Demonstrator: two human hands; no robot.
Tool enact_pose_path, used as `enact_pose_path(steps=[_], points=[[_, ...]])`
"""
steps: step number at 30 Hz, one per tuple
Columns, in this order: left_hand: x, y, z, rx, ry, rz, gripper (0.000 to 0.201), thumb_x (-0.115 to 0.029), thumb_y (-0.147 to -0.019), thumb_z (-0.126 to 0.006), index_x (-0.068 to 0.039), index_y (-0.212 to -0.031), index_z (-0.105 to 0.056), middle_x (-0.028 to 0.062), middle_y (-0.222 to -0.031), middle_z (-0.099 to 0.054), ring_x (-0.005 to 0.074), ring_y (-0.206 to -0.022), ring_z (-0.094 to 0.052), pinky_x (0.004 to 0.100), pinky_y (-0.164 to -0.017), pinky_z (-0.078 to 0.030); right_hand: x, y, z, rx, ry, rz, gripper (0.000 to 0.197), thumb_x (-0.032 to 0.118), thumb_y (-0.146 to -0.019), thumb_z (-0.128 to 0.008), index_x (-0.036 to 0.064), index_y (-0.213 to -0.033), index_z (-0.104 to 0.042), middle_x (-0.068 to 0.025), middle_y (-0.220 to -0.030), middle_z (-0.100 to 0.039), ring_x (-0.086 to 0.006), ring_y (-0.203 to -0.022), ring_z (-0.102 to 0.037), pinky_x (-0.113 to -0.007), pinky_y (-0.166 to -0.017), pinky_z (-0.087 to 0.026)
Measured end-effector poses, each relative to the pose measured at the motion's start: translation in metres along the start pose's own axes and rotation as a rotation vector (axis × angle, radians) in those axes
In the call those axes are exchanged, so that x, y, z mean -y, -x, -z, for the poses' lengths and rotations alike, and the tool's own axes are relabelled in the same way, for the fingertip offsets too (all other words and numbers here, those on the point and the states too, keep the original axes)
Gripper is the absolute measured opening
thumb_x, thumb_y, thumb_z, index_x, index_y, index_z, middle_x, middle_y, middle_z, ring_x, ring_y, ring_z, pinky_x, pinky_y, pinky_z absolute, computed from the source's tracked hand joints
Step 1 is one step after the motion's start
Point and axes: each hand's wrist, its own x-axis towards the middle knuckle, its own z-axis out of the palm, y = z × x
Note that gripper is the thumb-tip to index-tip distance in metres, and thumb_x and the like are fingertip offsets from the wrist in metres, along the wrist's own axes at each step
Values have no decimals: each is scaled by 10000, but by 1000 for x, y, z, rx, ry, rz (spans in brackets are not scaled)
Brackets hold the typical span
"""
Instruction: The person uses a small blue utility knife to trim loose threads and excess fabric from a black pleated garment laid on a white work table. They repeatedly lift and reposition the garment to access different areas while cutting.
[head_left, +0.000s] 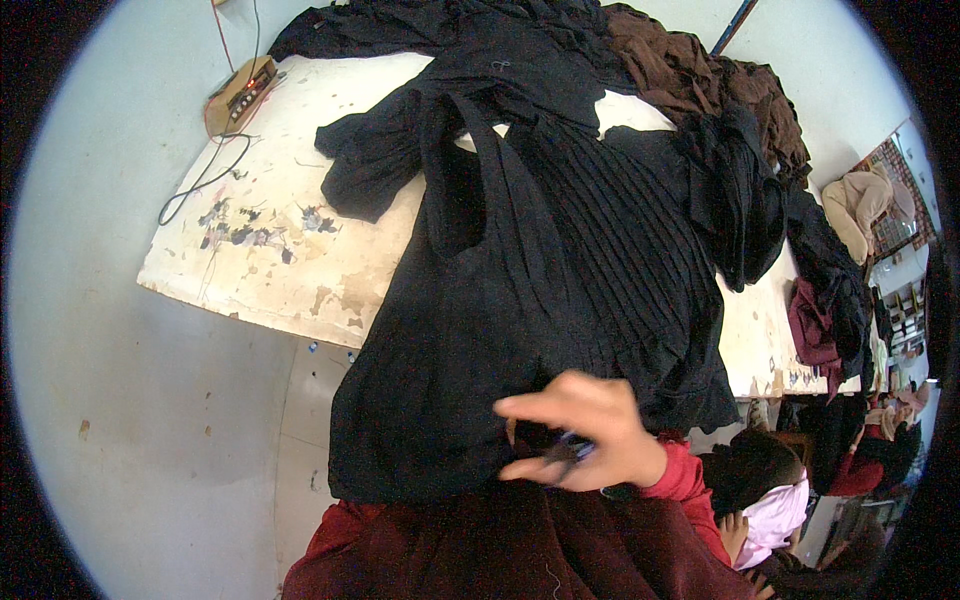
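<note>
A black garment with rows of narrow pleats and a long opening hangs over the near edge of the table, down toward my lap. My right hand, slightly blurred, hovers over its lower part with thumb and forefinger apart. Its other fingers curl around a small dark item with a blue-purple glint, too smeared to name. Of my left arm only the red sleeve shows at the lower left, beside the garment's bottom edge. The left hand itself is out of sight, perhaps beneath the black cloth.
The pale, stained table carries more black clothing and brown cloth at the back. A small control box with a cable sits at the far left corner. Another person's hand and pink cloth are at the lower right.
</note>
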Motion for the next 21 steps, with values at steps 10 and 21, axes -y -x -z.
enact_pose_path(steps=[10,21], points=[[37,12,-1,-66,272,144,496,-250,-847,-742,33,-1220,-579,191,-1258,-592,308,-1160,-559,387,-1030,-404,-33,20,-30,-151,158,180,257,88,-689,-805,60,-936,-741,-25,-676,-596,-154,-526,-586,-267,-482,-446],[15,-5,-9,-378,277,1,514,-241,-839,-758,33,-1233,-574,187,-1253,-596,318,-1149,-564,377,-1036,-404,-27,11,5,-326,63,-120,358,65,-704,-792,52,-1052,-707,-75,-803,-624,-179,-713,-611,-285,-640,-487]])
